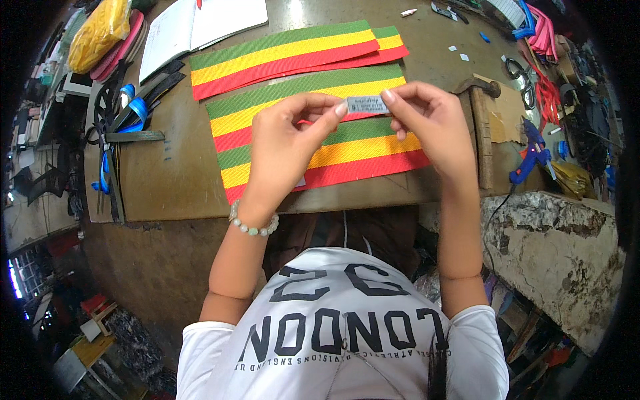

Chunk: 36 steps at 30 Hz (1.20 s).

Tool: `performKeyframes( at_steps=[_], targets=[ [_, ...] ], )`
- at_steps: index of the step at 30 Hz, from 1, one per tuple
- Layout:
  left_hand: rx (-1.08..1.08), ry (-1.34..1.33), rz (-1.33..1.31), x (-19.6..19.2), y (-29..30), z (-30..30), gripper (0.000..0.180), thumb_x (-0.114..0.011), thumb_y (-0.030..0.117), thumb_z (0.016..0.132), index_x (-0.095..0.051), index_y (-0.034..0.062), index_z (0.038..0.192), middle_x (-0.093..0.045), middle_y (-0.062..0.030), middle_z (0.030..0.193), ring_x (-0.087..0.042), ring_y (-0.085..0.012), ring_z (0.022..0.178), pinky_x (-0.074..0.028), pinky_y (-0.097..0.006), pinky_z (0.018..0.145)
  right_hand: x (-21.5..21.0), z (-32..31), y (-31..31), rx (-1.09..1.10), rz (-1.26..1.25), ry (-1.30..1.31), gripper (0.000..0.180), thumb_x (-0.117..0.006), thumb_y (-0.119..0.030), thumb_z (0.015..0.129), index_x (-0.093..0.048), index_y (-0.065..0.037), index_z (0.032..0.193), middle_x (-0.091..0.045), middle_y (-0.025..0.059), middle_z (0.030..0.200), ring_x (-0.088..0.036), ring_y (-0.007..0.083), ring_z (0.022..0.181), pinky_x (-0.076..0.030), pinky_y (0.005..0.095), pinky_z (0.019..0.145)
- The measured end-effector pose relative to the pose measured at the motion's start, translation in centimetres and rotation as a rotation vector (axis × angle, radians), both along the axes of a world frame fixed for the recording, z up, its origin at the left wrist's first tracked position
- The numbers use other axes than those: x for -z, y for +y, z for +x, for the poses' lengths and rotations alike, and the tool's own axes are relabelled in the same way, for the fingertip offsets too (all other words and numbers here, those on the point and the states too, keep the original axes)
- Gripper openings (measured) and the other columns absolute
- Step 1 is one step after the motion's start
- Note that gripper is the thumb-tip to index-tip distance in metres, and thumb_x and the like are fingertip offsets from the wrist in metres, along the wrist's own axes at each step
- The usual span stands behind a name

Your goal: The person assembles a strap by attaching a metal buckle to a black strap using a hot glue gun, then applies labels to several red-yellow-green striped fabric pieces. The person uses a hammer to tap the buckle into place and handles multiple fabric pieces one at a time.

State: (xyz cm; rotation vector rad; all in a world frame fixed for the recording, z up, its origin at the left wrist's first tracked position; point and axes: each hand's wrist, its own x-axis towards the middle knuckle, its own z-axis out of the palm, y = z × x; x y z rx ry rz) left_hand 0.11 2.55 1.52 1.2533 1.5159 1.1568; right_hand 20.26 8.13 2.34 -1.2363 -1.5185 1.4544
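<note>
Between my two hands a small grey printed label (pixel 366 105) is stretched out flat. My left hand (pixel 291 137), with a beaded bracelet at its wrist, pinches the label's left end between thumb and forefinger. The right end is pinched the same way by my right hand (pixel 430 120). Under them lie woven strips striped green, yellow and red: a near strip (pixel 363 153), a middle strip (pixel 233 122) partly covered by my left hand, and far strips (pixel 287 59) that overlap one another. A small pale corner shows beside my left wrist on the near strip.
An open notebook (pixel 227 23) lies at the back left, near a yellow plastic-wrapped bundle (pixel 100 33). Black and blue straps (pixel 127 120) are heaped on the left. To the right are a hammer (pixel 479 85), scissors (pixel 520 80), red cords (pixel 548 97) and a blue glue gun (pixel 531 153) with its cable.
</note>
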Motion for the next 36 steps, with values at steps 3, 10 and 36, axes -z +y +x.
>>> performKeyframes(
  at_steps=[3,10,36],
  targets=[
    [-0.035,0.048,0.078,0.8,1.3,0.3,0.025,-0.073,0.020,0.089,-0.073,-0.0055,0.092,-0.070,-0.0067,0.074,-0.062,-0.0069,0.068,-0.050,-0.024,0.061,0.7,-0.6,1.1,0.095,0.232,-0.254,0.027,-0.075,-0.022,0.088,-0.070,0.005,0.088,-0.066,0.0056,0.068,-0.059,0.0084,0.061,-0.048,0.0267,0.056],
    [-0.003,0.272,-0.081,2.8,1.6,0.3,0.030,-0.077,0.025,0.087,-0.070,-0.0032,0.079,-0.063,-0.0010,0.065,-0.053,-0.0043,0.060,-0.044,-0.023,0.054,3.6,-1.3,1.1,0.076,0.344,-0.465,0.023,-0.075,-0.018,0.085,-0.068,0.004,0.081,-0.067,0.0168,0.073,-0.064,0.0240,0.062,-0.050,0.0356,0.060],
    [-0.051,0.426,-0.038,2.8,2.2,0.4,0.041,-0.080,0.020,0.082,-0.043,0.0057,0.070,-0.045,-0.0011,0.059,-0.041,-0.0080,0.056,-0.036,-0.026,0.050,4.1,-0.8,1.0,0.085,0.309,-0.486,0.029,-0.073,-0.014,0.085,-0.048,-0.001,0.091,-0.056,0.0141,0.075,-0.057,0.0272,0.066,-0.047,0.0388,0.063]
  ],
)
